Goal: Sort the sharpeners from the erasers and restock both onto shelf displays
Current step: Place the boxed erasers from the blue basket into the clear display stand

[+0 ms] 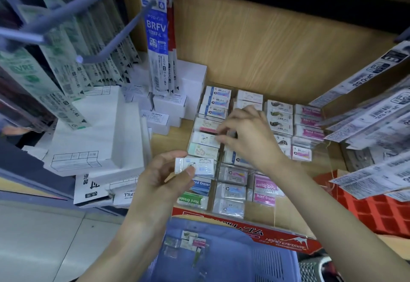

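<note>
My left hand (164,175) pinches a white wrapped eraser (196,165) between thumb and fingers, just in front of the clear eraser display tray (275,213) on the wooden shelf. My right hand (246,136) reaches into the tray's middle rows, its fingertips curled down among the wrapped erasers (205,139); what it grips, if anything, is hidden. Rows of white, pink "Hard Eraser" (309,132) and green or blue erasers (193,199) fill the tray. Below, a blue basket (244,257) holds a few loose erasers (193,240).
White refill boxes (97,135) are stacked left of the tray. Hanging pen-refill packs (156,44) on metal hooks crowd the upper left, and more packs (372,113) hang at the right. A red "Hard Eraser" carton (284,237) and a red divider tray (377,213) lie in front.
</note>
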The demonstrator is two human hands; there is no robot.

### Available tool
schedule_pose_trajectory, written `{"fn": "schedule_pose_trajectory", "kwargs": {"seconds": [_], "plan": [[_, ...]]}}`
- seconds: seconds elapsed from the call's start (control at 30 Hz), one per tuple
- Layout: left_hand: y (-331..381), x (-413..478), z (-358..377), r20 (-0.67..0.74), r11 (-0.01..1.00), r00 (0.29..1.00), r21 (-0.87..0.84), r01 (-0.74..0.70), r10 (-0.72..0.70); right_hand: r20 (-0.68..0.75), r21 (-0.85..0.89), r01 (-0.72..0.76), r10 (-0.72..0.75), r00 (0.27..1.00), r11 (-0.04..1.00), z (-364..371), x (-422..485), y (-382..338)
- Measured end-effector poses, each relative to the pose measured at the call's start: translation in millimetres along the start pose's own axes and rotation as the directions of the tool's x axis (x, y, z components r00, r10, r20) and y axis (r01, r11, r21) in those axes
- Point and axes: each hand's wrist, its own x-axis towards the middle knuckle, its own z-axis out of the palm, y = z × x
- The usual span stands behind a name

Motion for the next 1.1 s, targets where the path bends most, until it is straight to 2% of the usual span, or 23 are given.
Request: {"fn": "schedule_pose_trajectory", "kwargs": {"seconds": [0.1,0.23,0.4,0.63,0.83,0.93,1.1], "plan": [[-1.5,1.9,0.4,-0.001,1.000,1.000,-0.001,-0.001,0.001,-0.020,-0.100,0.075,-0.077,0.997,0.992,12.7,-13.2,-1.6],[-3.3,3.3,0.6,-0.003,1.000,1.000,-0.005,-0.018,0.017,-0.118,-0.200,0.066,-0.091,0.989,0.978,24.1,-11.9,-12.6],[-5.4,4.7,1.1,0.012,1.000,1.000,-0.013,-0.023,0.023,-0.087,-0.112,0.174,-0.184,0.979,0.978,27.9,-13.8,-9.0],[-6.4,4.3,1.7,0.025,0.999,0.999,-0.029,-0.022,0.023,-0.094,-0.196,0.075,-0.095,0.991,0.978,33.0,-12.2,-16.8],[-6.2,5.1,3.3,0.025,0.999,0.999,-0.047,-0.025,0.026,-0.119,-0.133,0.110,-0.126,0.985,0.985,35.6,-10.4,-21.1],[-7.1,5.6,4.0,0.022,0.999,0.999,-0.049,-0.024,0.025,-0.067,-0.071,0.066,-0.071,0.995,0.995,33.1,-13.5,-17.1],[-8.4,5.3,5.0,0.027,0.999,1.000,-0.043,-0.014,0.015,-0.036,-0.126,0.033,-0.038,0.999,0.991,32.7,-6.8,-25.8]]}}
